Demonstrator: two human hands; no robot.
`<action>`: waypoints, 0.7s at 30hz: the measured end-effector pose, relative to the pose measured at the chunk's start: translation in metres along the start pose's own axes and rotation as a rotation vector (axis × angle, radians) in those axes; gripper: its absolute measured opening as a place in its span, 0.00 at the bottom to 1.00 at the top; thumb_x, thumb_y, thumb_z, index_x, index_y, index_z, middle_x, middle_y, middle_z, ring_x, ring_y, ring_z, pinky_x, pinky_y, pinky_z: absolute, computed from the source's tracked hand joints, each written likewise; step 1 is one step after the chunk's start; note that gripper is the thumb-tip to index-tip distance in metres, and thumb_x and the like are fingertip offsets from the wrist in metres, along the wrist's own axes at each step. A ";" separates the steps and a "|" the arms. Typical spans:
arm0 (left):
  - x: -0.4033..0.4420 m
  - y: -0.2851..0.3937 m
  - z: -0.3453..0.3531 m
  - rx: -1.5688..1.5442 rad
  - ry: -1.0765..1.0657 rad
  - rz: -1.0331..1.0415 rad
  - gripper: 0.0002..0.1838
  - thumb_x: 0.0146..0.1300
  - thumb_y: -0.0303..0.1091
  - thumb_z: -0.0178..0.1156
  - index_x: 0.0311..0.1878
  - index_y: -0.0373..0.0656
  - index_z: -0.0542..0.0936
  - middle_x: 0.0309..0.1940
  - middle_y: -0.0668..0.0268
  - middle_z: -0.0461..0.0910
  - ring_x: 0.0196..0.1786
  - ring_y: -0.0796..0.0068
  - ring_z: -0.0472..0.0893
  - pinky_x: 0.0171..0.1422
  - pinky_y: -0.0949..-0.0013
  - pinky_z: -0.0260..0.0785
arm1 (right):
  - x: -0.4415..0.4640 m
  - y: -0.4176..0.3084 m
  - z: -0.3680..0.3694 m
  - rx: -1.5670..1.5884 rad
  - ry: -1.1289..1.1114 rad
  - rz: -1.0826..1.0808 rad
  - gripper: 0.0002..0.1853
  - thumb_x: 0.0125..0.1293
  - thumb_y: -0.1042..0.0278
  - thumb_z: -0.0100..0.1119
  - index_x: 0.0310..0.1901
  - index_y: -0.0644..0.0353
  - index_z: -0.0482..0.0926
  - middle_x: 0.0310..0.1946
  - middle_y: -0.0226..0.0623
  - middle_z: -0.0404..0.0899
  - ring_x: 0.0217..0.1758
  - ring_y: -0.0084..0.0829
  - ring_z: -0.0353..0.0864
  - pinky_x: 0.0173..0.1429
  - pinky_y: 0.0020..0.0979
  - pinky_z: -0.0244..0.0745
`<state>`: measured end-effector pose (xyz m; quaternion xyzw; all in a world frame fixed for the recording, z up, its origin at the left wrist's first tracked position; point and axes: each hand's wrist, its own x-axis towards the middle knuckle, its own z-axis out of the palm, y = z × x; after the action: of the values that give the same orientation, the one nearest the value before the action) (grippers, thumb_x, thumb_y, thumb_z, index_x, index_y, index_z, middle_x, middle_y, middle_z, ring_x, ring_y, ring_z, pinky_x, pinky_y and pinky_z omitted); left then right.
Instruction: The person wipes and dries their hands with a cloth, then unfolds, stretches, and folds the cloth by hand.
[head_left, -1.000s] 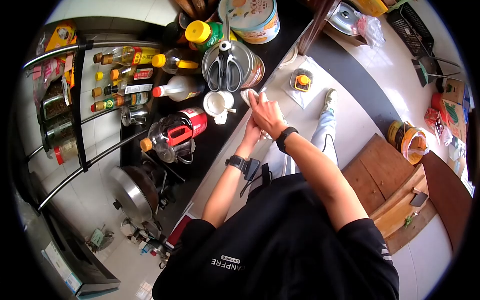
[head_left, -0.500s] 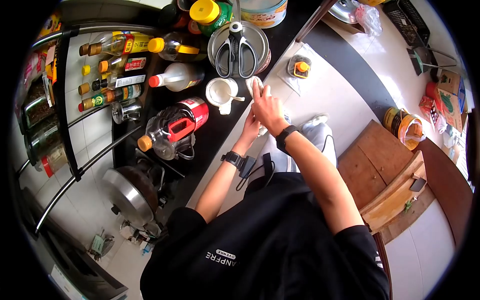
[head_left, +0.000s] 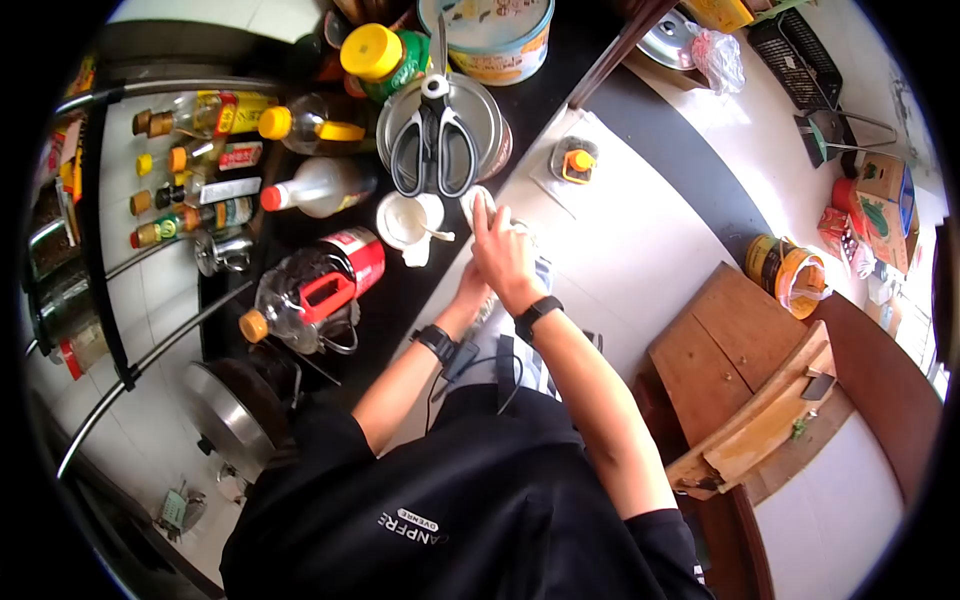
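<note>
My right hand is out over the counter's front edge, its index finger stretched forward onto a pale, cloth-like piece. My left hand lies close against it from below, curled, with most of its fingers hidden behind the right hand. Left of the hands stands a white cup with a white spoon-like handle over its rim. Black-and-grey scissors rest across the top of a round metal tin, just beyond the fingers.
Oil and sauce bottles crowd the dark counter, including a big red-handled bottle. A wok lid is at lower left. A small yellow-capped jar sits on the pale floor. A wooden cabinet and a yellow bucket are at right.
The whole view has shifted, so the counter things appear further left and lower. Both hands stay together on the pale piece, with the right index finger still stretched forward.
</note>
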<state>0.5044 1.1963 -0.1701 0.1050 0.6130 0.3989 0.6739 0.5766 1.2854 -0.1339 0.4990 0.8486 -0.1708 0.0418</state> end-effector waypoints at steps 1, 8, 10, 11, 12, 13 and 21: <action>-0.004 0.001 -0.002 0.020 0.019 0.003 0.25 0.77 0.38 0.52 0.72 0.38 0.68 0.65 0.65 0.75 0.66 0.76 0.74 0.67 0.69 0.67 | 0.002 -0.004 0.003 0.063 -0.026 0.042 0.42 0.59 0.67 0.60 0.76 0.63 0.59 0.43 0.49 0.76 0.29 0.44 0.86 0.32 0.41 0.83; -0.009 -0.005 -0.021 0.126 0.066 0.066 0.18 0.78 0.39 0.51 0.64 0.43 0.74 0.42 0.76 0.79 0.29 0.92 0.69 0.28 0.79 0.57 | -0.006 -0.022 0.015 0.107 0.023 0.127 0.40 0.62 0.66 0.59 0.76 0.65 0.58 0.43 0.49 0.76 0.28 0.43 0.86 0.31 0.38 0.83; -0.010 -0.014 -0.028 0.118 0.070 0.077 0.18 0.78 0.40 0.50 0.63 0.43 0.74 0.39 0.76 0.79 0.27 0.92 0.67 0.27 0.79 0.57 | -0.010 -0.029 0.014 0.130 -0.015 0.152 0.43 0.62 0.61 0.63 0.77 0.62 0.57 0.46 0.51 0.76 0.30 0.47 0.86 0.34 0.41 0.84; -0.011 -0.018 -0.031 0.114 0.071 0.083 0.17 0.78 0.40 0.50 0.63 0.43 0.75 0.38 0.76 0.79 0.26 0.91 0.67 0.27 0.79 0.56 | -0.014 -0.033 0.017 0.133 -0.011 0.150 0.43 0.62 0.61 0.63 0.77 0.62 0.57 0.46 0.50 0.76 0.29 0.47 0.87 0.34 0.42 0.84; -0.015 -0.020 -0.035 0.091 0.065 0.074 0.17 0.78 0.40 0.50 0.62 0.43 0.75 0.37 0.76 0.79 0.25 0.91 0.67 0.26 0.79 0.56 | -0.019 -0.038 0.022 0.135 -0.005 0.147 0.43 0.62 0.60 0.63 0.77 0.61 0.57 0.46 0.50 0.76 0.29 0.48 0.87 0.34 0.42 0.84; -0.019 -0.021 -0.038 0.069 0.060 0.070 0.18 0.78 0.40 0.50 0.64 0.42 0.74 0.41 0.74 0.78 0.31 0.90 0.68 0.33 0.78 0.58 | -0.023 -0.042 0.024 0.136 0.007 0.147 0.43 0.63 0.60 0.63 0.77 0.61 0.57 0.46 0.50 0.76 0.29 0.48 0.87 0.34 0.42 0.84; -0.060 -0.059 -0.092 0.159 0.018 -0.058 0.23 0.76 0.41 0.53 0.69 0.40 0.72 0.54 0.68 0.80 0.45 0.85 0.78 0.44 0.75 0.71 | -0.072 -0.092 0.054 0.054 0.153 0.068 0.37 0.63 0.68 0.58 0.74 0.65 0.63 0.40 0.48 0.77 0.28 0.42 0.86 0.29 0.36 0.82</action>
<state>0.4494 1.0857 -0.1839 0.1367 0.6514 0.3301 0.6694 0.5282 1.1665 -0.1441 0.5402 0.8268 -0.1537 -0.0308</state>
